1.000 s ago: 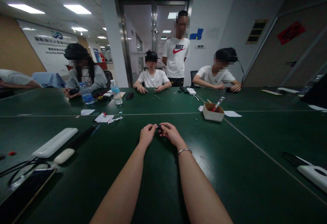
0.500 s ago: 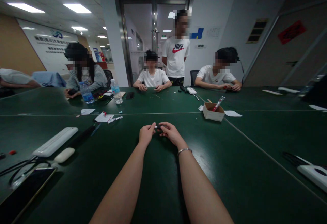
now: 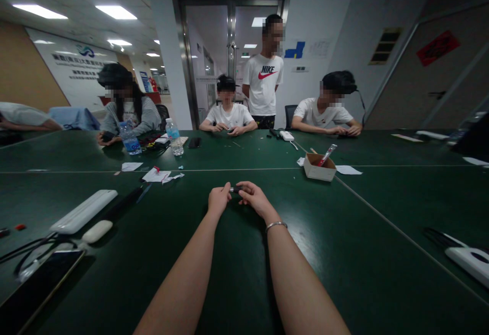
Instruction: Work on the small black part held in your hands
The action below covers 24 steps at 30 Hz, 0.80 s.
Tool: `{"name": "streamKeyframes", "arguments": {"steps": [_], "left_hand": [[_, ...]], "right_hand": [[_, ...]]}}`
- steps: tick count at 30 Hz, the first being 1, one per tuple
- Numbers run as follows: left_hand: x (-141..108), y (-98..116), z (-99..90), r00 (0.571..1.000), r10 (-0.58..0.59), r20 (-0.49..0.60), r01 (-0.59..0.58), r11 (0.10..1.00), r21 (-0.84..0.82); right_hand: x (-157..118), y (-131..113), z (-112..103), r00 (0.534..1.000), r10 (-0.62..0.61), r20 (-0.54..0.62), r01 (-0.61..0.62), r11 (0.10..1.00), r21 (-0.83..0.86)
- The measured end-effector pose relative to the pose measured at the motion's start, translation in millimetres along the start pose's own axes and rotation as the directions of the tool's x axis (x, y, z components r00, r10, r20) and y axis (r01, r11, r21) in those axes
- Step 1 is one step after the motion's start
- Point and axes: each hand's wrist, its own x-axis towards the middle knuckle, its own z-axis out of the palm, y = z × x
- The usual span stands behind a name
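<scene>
"NIKE" lettering [image 3: 268, 70] on a white T-shirt [image 3: 263, 95]

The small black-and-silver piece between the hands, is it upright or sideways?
Sideways: the piece looks roughly level, silver part by the left hand, black part at the right hand.

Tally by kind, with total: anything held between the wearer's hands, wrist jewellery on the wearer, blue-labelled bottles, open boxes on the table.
Small dark item, between left hand and right hand: 1
Bracelet, right wrist: 1
Blue-labelled bottles: 2
Open box: 1
Total: 5

The dark piece [image 3: 236, 190] looks metallic at one end, the tabletop [image 3: 328, 243] glossy.
</scene>
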Motion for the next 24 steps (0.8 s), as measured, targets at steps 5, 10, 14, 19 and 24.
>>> {"name": "streamKeyframes", "arguments": {"steps": [5,10,14,19,24], "left_hand": [[-0.3,-0.6,1.0,0.999,0.044,0.006,-0.044,0.999,-0.026],[1.6,-5.9,3.7,0.996,0.083,0.033,-0.081,0.995,-0.06],[1.4,-7.1,4.1,0.989,0.135,0.053,-0.131,0.988,-0.077],[-1.5,-4.1,3.0,0.984,0.166,0.072,-0.154,0.977,-0.151],[-1.1,-5.4,3.7,0.961,0.256,0.105,-0.217,0.934,-0.285]], "right_hand": [[1.1,1.5,-0.9,1.0,-0.001,-0.015,0.0,1.0,-0.022],[2.9,2.9,-0.8,0.999,0.017,-0.049,-0.017,1.0,0.0],[3.4,3.3,-1.1,0.997,0.046,-0.068,-0.043,0.998,0.042],[3.9,4.1,-2.7,0.995,0.059,-0.085,-0.053,0.997,0.064],[4.7,4.8,-3.4,0.99,0.083,-0.113,-0.071,0.991,0.109]]}}
